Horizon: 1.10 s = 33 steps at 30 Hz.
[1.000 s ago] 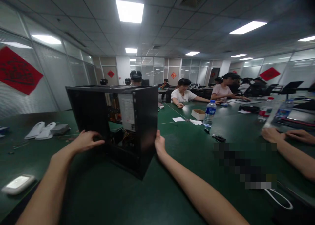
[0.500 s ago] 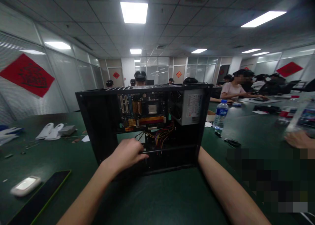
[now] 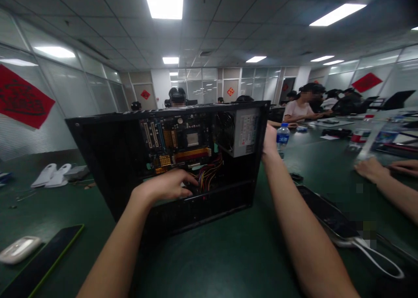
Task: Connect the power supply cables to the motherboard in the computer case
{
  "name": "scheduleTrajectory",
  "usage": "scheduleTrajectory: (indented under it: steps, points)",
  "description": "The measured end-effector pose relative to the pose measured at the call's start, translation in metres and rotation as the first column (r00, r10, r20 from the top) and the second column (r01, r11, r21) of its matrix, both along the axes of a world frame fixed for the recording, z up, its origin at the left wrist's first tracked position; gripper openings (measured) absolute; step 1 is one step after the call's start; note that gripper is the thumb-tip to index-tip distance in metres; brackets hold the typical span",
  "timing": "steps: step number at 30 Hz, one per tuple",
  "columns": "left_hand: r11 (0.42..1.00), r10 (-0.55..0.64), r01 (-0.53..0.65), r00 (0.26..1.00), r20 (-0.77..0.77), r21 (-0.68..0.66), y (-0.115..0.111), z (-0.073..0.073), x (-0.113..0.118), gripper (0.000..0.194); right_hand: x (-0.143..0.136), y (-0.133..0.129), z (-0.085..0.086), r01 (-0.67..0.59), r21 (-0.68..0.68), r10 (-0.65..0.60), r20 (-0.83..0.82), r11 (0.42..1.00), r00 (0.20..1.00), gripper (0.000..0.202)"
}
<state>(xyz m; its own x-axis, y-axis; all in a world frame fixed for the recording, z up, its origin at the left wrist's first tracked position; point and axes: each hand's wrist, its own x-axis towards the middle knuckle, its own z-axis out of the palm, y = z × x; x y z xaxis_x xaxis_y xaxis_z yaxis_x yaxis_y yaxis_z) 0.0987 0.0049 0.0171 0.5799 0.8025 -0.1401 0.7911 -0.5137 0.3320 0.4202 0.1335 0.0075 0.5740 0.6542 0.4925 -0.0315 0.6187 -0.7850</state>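
PC case (image 3: 225, 199), blk, side open, mobo (image 3: 192, 132), PSU (image 3: 245, 135)

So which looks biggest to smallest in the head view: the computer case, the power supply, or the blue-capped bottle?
1. Computer case, easily largest
2. Power supply
3. Blue-capped bottle, partly hidden

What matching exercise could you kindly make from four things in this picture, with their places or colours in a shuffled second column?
1. Left hand
2. Right hand
3. Power supply
4. Cables

A. In the upper right part of the case
B. At the case's opening, just left of the cables
C. Multicoloured
D. At the case's outer right side

Pairs: 1-B, 2-D, 3-A, 4-C
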Motion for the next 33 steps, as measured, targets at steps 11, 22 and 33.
scheduleTrajectory:
  steps: [11,22,33]
  points:
    - [0.964,0.002,-0.105,0.924,0.383,0.246,-0.008,0.017,-0.007,0.037,-0.071,-0.138,0.052,-0.315,0.375,0.088,0.511,0.872,0.855,0.032]
    - [0.824,-0.024,-0.386,0.707,0.707,0.415,-0.060,0.048,-0.001,0.038,-0.122,-0.144,0.026,-0.694,-0.312,0.625,0.739,0.649,0.252,0.037]
    - [0.898,-0.107,-0.157,0.829,0.550,0.411,-0.061,0.044,0.006,0.033,-0.102,-0.145,0.042,-0.729,-0.199,0.674,0.590,0.655,0.444,0.046]
